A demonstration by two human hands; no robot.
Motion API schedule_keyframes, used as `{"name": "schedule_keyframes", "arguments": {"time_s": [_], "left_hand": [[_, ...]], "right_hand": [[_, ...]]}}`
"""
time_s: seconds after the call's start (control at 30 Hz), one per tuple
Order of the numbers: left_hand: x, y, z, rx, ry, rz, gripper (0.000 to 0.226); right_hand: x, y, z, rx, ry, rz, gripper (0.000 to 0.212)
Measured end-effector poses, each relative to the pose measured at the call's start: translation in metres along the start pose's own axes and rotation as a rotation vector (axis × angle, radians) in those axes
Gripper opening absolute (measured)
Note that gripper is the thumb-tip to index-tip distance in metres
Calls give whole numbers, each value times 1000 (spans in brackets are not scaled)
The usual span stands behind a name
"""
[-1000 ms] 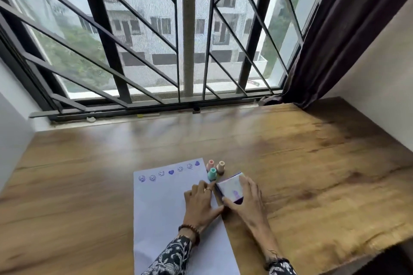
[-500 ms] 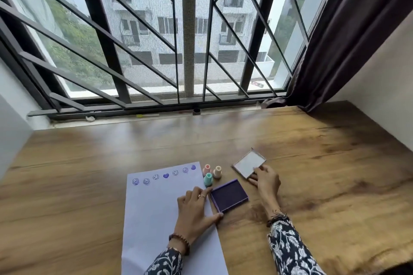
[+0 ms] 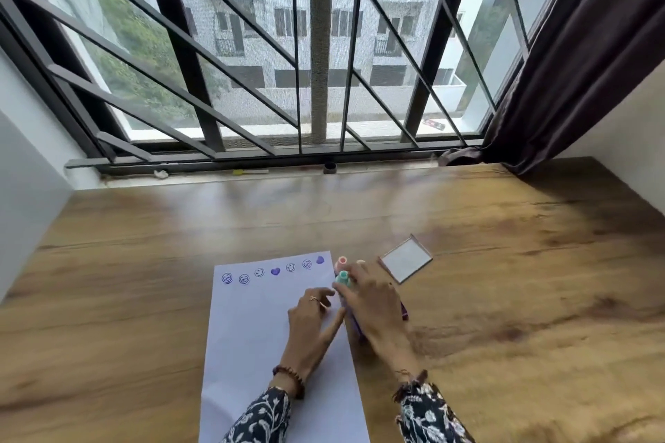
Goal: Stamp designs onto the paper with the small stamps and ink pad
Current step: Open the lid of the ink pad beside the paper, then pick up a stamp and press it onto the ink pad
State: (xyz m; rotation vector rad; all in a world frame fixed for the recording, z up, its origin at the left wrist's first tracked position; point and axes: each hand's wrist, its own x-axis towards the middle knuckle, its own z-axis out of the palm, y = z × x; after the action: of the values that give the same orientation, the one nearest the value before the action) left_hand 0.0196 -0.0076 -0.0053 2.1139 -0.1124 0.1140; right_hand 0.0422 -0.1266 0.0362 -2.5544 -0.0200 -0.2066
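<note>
The right hand (image 3: 374, 302) reaches over the ink pad (image 3: 403, 310) toward the teal stamp (image 3: 343, 278) (grip unclear); the left hand (image 3: 312, 316) lies spread on the paper (image 3: 259, 334).

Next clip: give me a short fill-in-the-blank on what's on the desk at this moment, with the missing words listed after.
1. The row of purple prints along the paper's far edge holds five smiley faces and ____ hearts.
2. The lid lies on the desk to the ____ of the stamps.
3. The right hand reaches over the ink pad toward the ____ stamp.
4. The left hand rests flat on the ____.

Missing words: two; right; teal; paper
</note>
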Motion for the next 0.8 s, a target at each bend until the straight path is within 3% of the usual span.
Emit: {"name": "schedule_keyframes", "arguments": {"time_s": [0.1, 0.3, 0.4, 0.57, 0.67, 0.8], "left_hand": [[1, 1, -2, -68, 31, -42, 21], [3, 2, -6, -170, 18, -143, 17], [5, 5, -14, -317, 31, -243, 16], [8, 22, -24, -620, -102, -323, 17], [7, 30, -26, -725, -119, -337, 15], [8, 36, -29, -690, -140, -306, 14]], "right_hand": [[0, -3, 9, -101, -35, -30, 28], [-12, 0, 13, 6, -8, -22, 32], [-17, 0, 4, 265, 52, 51, 18], [-24, 1, -16, 928, 52, 327, 21], [-30, 1, -19, 1051, 30, 359, 19], [-37, 3, -20, 1017, 14, 367, 18]]}}
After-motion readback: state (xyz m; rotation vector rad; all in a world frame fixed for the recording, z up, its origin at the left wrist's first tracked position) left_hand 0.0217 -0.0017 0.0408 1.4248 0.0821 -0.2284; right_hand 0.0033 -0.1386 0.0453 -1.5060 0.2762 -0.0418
